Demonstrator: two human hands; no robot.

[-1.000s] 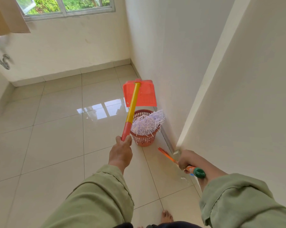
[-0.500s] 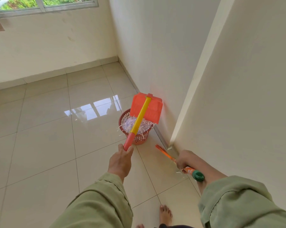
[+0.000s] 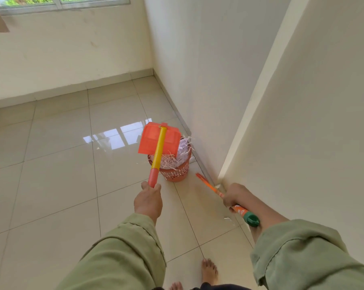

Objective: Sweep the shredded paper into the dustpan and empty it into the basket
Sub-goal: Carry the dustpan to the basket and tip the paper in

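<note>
At frame centre, the dustpan (image 3: 159,141) was held tipped over the basket (image 3: 175,171), its handle gripped by the left hand (image 3: 148,200). Shredded paper (image 3: 182,151) filled the basket. The broom handle (image 3: 235,207) was clasped by the right hand (image 3: 236,195), lower right.

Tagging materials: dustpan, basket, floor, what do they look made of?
Dustpan: likely moulded plastic, uniform orange, slightly translucent. Basket: probably plastic, reddish-brown lattice wall. Floor: looks like glazed tile, grout lines, mirror-like window reflection.
</note>
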